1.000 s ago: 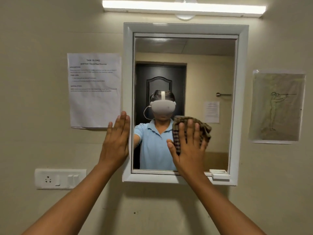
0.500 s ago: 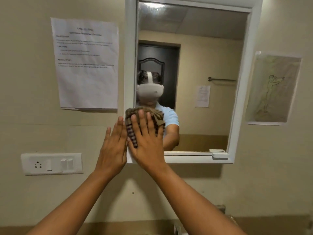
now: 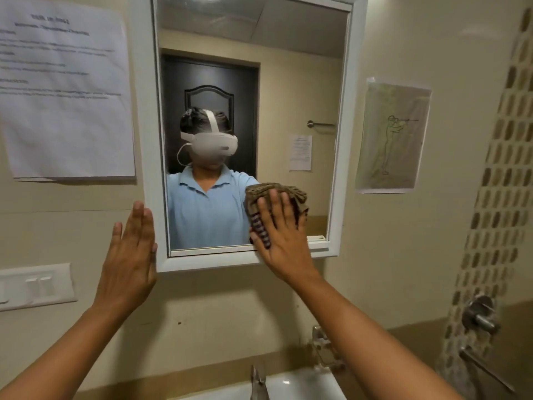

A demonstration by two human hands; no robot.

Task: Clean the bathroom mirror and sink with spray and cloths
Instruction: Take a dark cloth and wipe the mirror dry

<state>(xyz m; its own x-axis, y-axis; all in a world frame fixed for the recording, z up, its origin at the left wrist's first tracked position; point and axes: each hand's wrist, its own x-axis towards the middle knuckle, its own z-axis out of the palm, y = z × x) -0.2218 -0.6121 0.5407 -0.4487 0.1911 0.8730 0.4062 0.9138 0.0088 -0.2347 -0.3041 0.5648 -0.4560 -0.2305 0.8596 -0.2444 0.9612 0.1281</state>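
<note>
Right hand (image 3: 284,241): pressed flat, fingers spread, pinning a bunched brown checked cloth (image 3: 277,202) against the lower right part of the mirror glass; it gripped nothing, only pushed with the palm.
Left hand (image 3: 131,252): open and flat, fingers together and pointing up, laid on the wall at the lower left corner of the mirror frame, its fingertips touching the frame's edge; it held nothing.
Mirror (image 3: 300,82): white-framed, fixed to a beige wall, reflecting a person in a light blue collared shirt and a white headset.
Cloth position: just above the frame's bottom rail, partly under the palm, bulging out above the fingertips.
Sink (image 3: 302,382): white, at the bottom edge of view below the mirror, with a metal tap (image 3: 258,379) at its left.
Wall: a printed paper sheet (image 3: 63,90) left of the mirror, a line drawing (image 3: 392,137) to its right, a switch plate (image 3: 34,285) lower left.
</note>
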